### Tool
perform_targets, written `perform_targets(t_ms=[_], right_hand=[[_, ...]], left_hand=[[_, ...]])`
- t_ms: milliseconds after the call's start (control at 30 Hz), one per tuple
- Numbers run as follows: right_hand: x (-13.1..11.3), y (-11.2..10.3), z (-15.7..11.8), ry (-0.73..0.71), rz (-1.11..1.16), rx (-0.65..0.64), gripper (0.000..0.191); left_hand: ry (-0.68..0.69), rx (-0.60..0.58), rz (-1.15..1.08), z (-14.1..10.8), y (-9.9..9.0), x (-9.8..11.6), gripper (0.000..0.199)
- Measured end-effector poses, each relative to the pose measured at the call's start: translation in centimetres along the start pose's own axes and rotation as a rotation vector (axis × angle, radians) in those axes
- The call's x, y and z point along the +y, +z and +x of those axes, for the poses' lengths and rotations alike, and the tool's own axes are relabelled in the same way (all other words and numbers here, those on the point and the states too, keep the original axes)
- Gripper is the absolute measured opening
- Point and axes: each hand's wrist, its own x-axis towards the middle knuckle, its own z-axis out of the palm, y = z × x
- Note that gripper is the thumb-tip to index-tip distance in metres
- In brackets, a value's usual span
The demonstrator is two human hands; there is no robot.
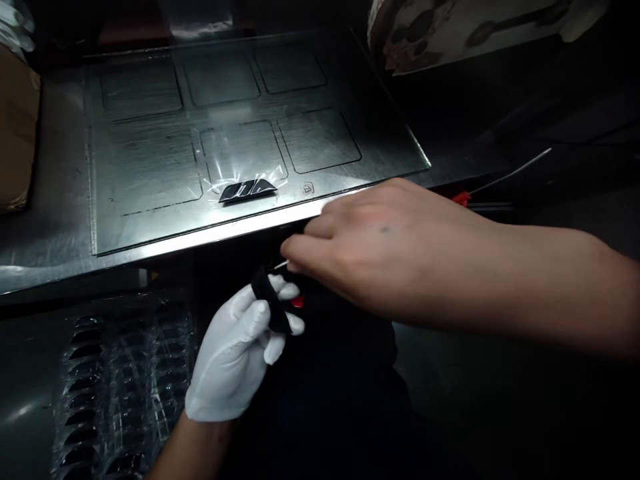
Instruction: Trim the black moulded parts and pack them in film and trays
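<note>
Head view of two hands at a bench edge. The white-gloved left hand (pixel 230 363) pinches a black curved strip (pixel 271 305) between thumb and fingers, the remaining fingertips spread; the strip lies just off the view's centre, toward 7 to 8 o'clock. At the strip's 2 o'clock, the bare right hand (pixel 370 250) is curled, its fingertips pressed together about a slender tool (pixel 281 265), whose tip points toward the strip; whether they touch cannot be told. Between 11 and 12 o'clock from the strip, a film-wrapped black piece (pixel 247 192) rests on a flat sheet (pixel 150 217) marked with rounded rectangles. At 8 o'clock, a clear plastic tray (pixel 187 343) holds rows of dark pieces (pixel 83 419).
</note>
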Motion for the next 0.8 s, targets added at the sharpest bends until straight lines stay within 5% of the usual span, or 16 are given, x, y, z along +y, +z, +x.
perform_targets(t_ms=[267,800], right_hand=[[1.2,2.9,-2.4,-0.05,0.269,0.121,0.031],[1.5,4.1,-2.4,-0.089,0.126,0.13,0.03]], left_hand=[[0.197,0.116,-0.266,0.8,0.7,0.7,0.019],[0.287,0.161,-0.186,1.1,2.5,0.6,0.016]])
